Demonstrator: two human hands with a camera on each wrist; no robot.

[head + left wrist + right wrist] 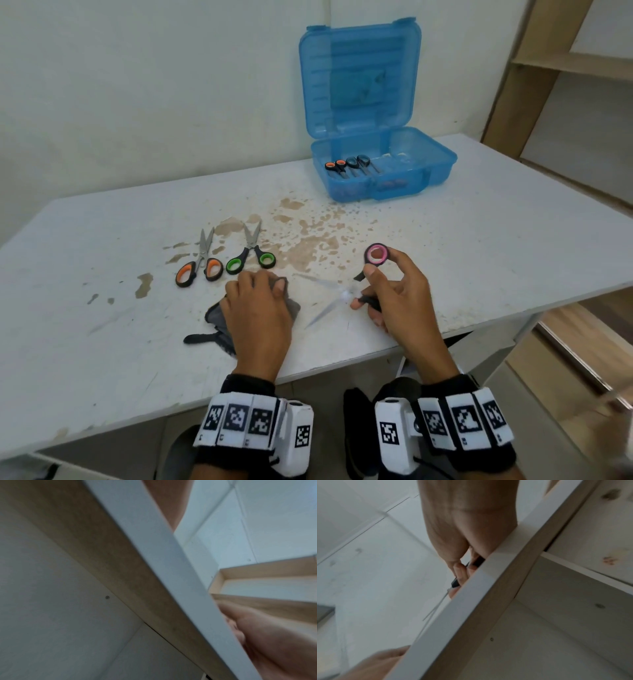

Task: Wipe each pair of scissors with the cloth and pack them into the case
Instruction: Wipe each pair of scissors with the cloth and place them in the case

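The right hand [394, 294] is gripping the pink-handled scissors [356, 281], blades spread and blurred, pointing toward the left hand [257, 308]. That hand is lying flat-fingered on the gray cloth [219, 318].

We see a white counter [479, 240] with brown stains mid-surface. On it: open blue case [383, 171] at the back, orange-handled scissors [200, 263] beside green-handled scissors [251, 255], grey cloth [219, 318] near the front edge.
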